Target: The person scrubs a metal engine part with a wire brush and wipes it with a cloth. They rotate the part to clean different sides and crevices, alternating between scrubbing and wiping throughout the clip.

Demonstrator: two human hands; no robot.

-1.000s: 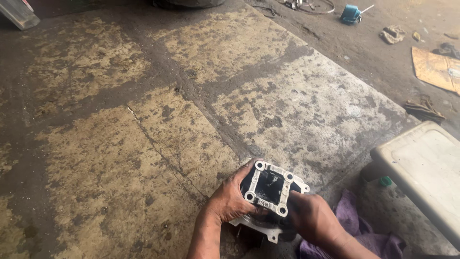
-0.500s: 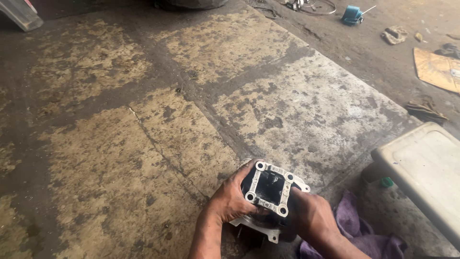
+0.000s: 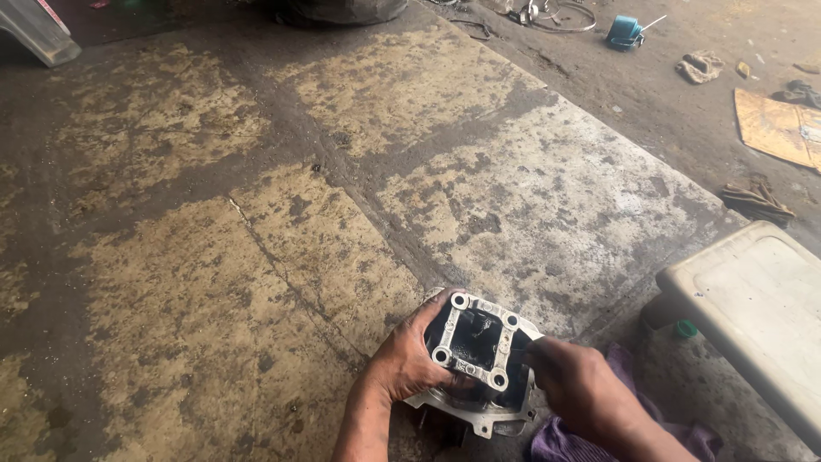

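Observation:
A grey cast-metal engine part (image 3: 475,349) with a square flange, bolt holes at its corners and a dark oily opening stands on the stained concrete floor (image 3: 256,257) at the bottom centre. My left hand (image 3: 405,361) grips its left side, thumb on the flange edge. On the right flank of the part rests my right hand (image 3: 581,387), its fingers closed against the flange; whether it pinches something small there I cannot tell. The lower portion of the part is hidden behind both hands.
A purple rag (image 3: 564,441) lies under my right wrist. A dirty white plastic container (image 3: 753,308) sits at the right, a green cap (image 3: 684,328) beside it. Far back lie a blue tool (image 3: 624,31), rags (image 3: 703,65), cardboard (image 3: 780,125) and wire rings (image 3: 554,14).
The metal part has tilted and shifted slightly down-left in my hands. My right hand has slid a little to the right and lower along its side.

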